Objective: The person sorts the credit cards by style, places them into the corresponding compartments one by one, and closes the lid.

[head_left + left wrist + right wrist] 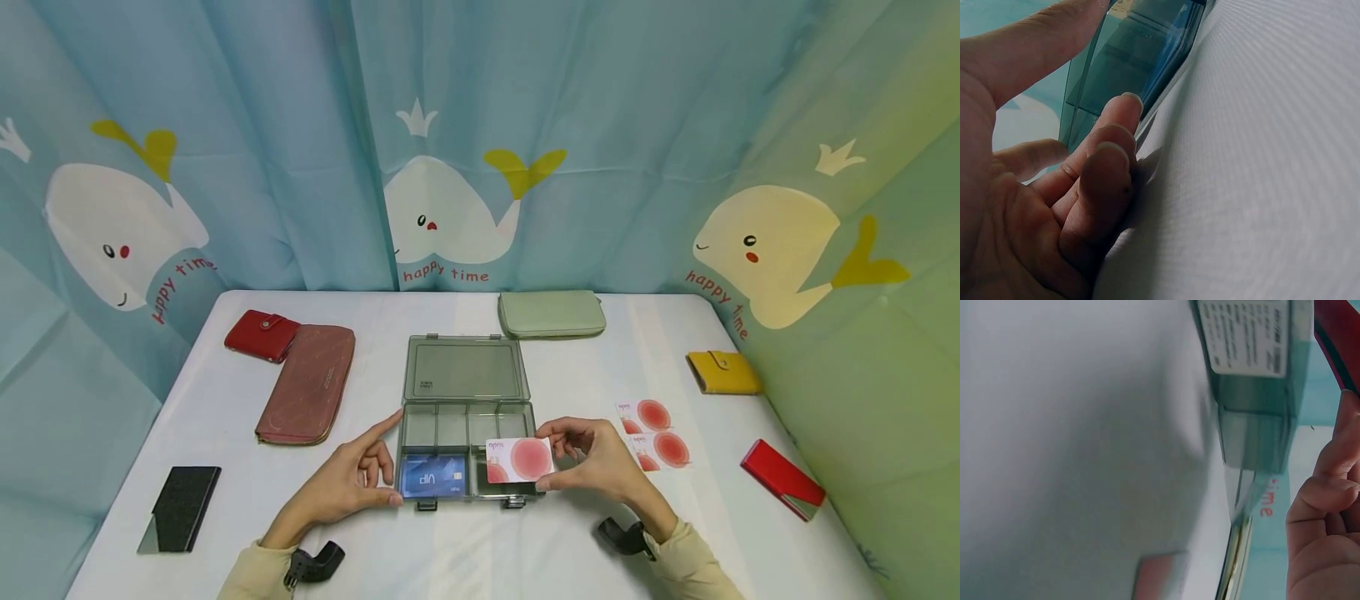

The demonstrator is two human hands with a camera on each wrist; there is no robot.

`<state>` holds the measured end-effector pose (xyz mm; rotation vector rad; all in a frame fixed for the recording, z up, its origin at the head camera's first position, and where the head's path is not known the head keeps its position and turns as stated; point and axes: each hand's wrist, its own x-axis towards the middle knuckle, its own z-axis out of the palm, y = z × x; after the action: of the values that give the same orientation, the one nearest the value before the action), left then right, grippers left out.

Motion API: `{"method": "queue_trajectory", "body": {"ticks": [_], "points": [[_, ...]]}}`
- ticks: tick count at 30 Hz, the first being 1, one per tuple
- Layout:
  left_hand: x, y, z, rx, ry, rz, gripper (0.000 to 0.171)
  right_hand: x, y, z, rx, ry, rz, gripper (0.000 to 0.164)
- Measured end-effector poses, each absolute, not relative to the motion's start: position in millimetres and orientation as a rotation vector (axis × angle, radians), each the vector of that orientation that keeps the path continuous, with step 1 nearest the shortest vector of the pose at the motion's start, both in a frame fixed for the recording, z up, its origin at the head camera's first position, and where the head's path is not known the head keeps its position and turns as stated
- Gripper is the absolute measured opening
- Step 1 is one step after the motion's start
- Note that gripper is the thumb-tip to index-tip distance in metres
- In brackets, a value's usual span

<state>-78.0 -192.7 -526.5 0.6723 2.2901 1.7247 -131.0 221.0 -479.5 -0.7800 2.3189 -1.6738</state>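
A clear grey compartment box [472, 450] lies with its lid [467, 368] folded back on the table. My left hand [352, 479] is at its left side, the straight index finger touching the rear corner and the thumb the front corner; the other fingers curl loosely. A blue VIP card [433, 477] lies in the front left compartment. My right hand [592, 458] pinches a white and pink card [519, 460] by its right edge, over the front right compartment. In the right wrist view, the card [1338, 344] shows beyond the fingers, beside the box wall [1250, 425].
Two similar pink cards [658, 451] lie right of the box. Around it are a green wallet [551, 314], a brown wallet [307, 383], a red wallet [262, 335], a yellow wallet [723, 372], a red card holder [782, 479] and a black one [183, 508]. A curtain [300, 167] hangs behind.
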Motion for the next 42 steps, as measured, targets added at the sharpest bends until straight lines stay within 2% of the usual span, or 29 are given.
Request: {"method": "queue_trajectory", "body": {"ticks": [24,42], "points": [[-76.9,-192.1,-521.9,0.662,2.289,1.735,0.109,-127.3,204.0,-485.0,-0.849,2.478,-1.475,0.056],[-77.0,-192.2,-523.2,0.672,2.293,1.739,0.108,-137.8,214.7,-473.8,-1.112,2.577,-1.340,0.074]]}}
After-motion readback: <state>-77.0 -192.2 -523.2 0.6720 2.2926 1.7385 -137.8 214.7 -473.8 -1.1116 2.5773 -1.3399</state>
